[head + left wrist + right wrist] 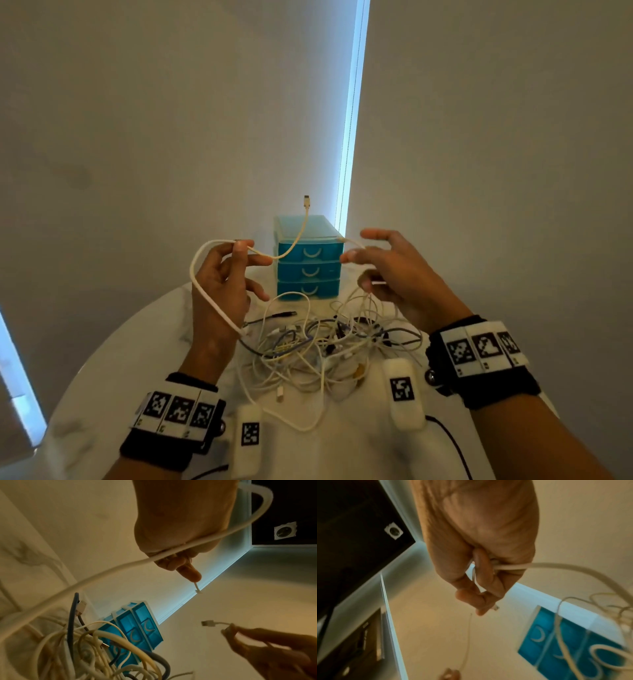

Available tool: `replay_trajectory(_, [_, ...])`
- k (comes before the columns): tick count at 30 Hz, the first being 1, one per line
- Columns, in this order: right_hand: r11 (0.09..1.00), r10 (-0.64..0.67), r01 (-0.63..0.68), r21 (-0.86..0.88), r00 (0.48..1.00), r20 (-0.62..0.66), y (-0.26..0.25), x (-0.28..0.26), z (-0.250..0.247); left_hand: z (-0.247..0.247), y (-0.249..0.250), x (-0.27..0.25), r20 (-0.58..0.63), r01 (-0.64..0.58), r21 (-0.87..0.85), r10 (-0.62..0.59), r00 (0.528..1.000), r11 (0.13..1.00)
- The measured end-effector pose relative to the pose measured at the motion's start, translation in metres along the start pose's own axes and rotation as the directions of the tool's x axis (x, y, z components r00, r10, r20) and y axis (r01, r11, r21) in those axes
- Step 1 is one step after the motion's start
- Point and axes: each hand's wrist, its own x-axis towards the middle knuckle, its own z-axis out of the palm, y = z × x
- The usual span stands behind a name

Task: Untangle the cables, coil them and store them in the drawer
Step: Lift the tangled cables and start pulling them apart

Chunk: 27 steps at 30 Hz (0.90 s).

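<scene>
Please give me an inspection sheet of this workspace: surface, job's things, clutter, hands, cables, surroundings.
Surface: round white table, marbled.
Job's things: tangled cable pile at the table's middle; blue drawer unit behind it, three drawers, all closed.
Clutter: nothing seen.
Hands: left hand pinches a white cable, raised above the pile; right hand pinches a thin white cable end.
Cables: one connector stands up above the drawer unit; nothing coiled yet.
Surroundings: plain wall; bright vertical strip behind the drawer unit.
</scene>
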Motion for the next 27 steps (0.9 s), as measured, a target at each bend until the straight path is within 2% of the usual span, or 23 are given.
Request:
replay_trajectory(3, [0.965,-0.184,0.174,0.195,0.982,0.036,-0.033,-0.012,-0.004,-0.004,0.008,0.002,0.078,0.073,0.01,-0.074,0.994,0.997])
replay_trajectory(5, [0.916,-0.253,0.246,0.318,0.967,-0.017,-0.055,-0.017,-0.008,-0.01,0.017,0.009,0.178,0.104,0.107,-0.122,0.976,0.989])
replay_trajectory(7, [0.87,-0.291,0.312,0.381,0.95,-0.113,-0.073,-0.02,-0.016,-0.021,0.034,0.022,0.283,0.047,0.233,-0.113,0.952,0.971])
replay_trajectory(10, [0.847,-0.35,0.409,0.34,0.91,-0.224,-0.089,-0.024,-0.028,-0.049,0.072,0.046,0.398,-0.137,0.42,-0.046,0.916,0.897])
replay_trajectory(12, [0.866,-0.369,0.434,0.251,0.89,-0.268,-0.092,-0.026,-0.032,-0.073,0.1,0.067,0.466,-0.235,0.584,-0.083,0.881,0.777])
replay_trajectory(13, [0.874,-0.372,0.434,0.217,0.886,-0.275,-0.092,-0.026,-0.032,-0.093,0.11,0.084,0.465,-0.254,0.653,-0.112,0.878,0.714])
replay_trajectory(14, [0.882,-0.368,0.426,0.199,0.889,-0.271,-0.091,-0.027,-0.031,-0.113,0.118,0.103,0.42,-0.244,0.719,-0.128,0.898,0.651])
replay_trajectory(15, [0.89,-0.359,0.412,0.196,0.897,-0.258,-0.089,-0.027,-0.027,-0.132,0.128,0.12,0.323,-0.19,0.785,-0.127,0.938,0.59])
replay_trajectory(16, [0.897,-0.344,0.392,0.203,0.909,-0.236,-0.087,-0.027,-0.023,-0.153,0.135,0.138,0.176,-0.1,0.859,-0.105,0.979,0.502])
replay_trajectory(17, [0.903,-0.326,0.369,0.219,0.922,-0.208,-0.084,-0.026,-0.017,-0.172,0.142,0.152,0.02,0.007,0.927,-0.068,0.998,0.376])
replay_trajectory(18, [0.909,-0.308,0.344,0.237,0.935,-0.174,-0.079,-0.025,-0.011,-0.187,0.15,0.158,-0.101,0.108,0.97,-0.045,0.994,0.219])
replay_trajectory(19, [0.912,-0.295,0.321,0.256,0.946,-0.133,-0.074,-0.024,-0.004,-0.197,0.153,0.159,-0.172,0.176,0.981,-0.047,0.984,0.086])
replay_trajectory(21, [0.923,-0.281,0.283,0.262,0.959,-0.044,-0.061,-0.02,0.009,-0.206,0.155,0.151,-0.2,0.188,0.972,-0.074,0.977,-0.144])
replay_trajectory(22, [0.931,-0.276,0.268,0.248,0.961,-0.006,-0.054,-0.019,0.015,-0.203,0.156,0.142,-0.177,0.16,0.959,-0.057,0.983,-0.233])
replay_trajectory(23, [0.939,-0.266,0.253,0.233,0.964,0.026,-0.046,-0.018,0.022,-0.198,0.156,0.134,-0.143,0.125,0.95,-0.043,0.989,-0.287])
replay_trajectory(24, [0.946,-0.254,0.238,0.218,0.966,0.05,-0.038,-0.018,0.028,-0.191,0.153,0.125,-0.102,0.086,0.949,-0.037,0.994,-0.303])
replay_trajectory(25, [0.952,-0.242,0.223,0.208,0.968,0.07,-0.031,-0.019,0.035,-0.18,0.151,0.117,-0.064,0.046,0.958,-0.054,0.996,-0.282])
replay_trajectory(26, [0.957,-0.23,0.209,0.202,0.969,0.088,-0.024,-0.02,0.042,-0.167,0.145,0.109,-0.021,-0.004,0.977,-0.116,0.993,-0.212])
replay_trajectory(27, [0.961,-0.218,0.194,0.196,0.97,0.107,-0.017,-0.021,0.05,-0.152,0.138,0.1,0.043,-0.054,0.997,-0.201,0.979,-0.049])
